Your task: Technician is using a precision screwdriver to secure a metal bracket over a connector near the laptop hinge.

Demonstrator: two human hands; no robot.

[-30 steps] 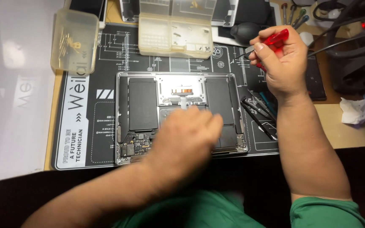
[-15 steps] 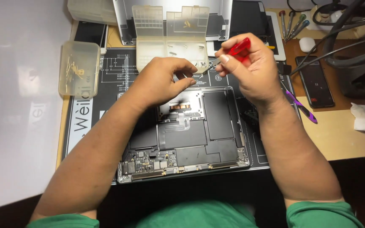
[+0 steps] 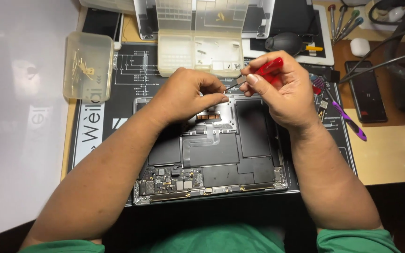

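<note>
Head view: we judge the step as handling a screw at the tip of the red-handled screwdriver (image 3: 263, 70), gripped in the closed right hand (image 3: 282, 91) while the left hand (image 3: 183, 93) pinches thumb and fingertips together at the tip, both over the top edge of the opened laptop (image 3: 212, 154), just in front of the clear parts organizer (image 3: 200, 49). Next move calls for steady fine control at the tip, we reckon. Whatever the left fingers pinch is too small to make out; the laptop's upper left corner is hidden by the left arm.
</note>
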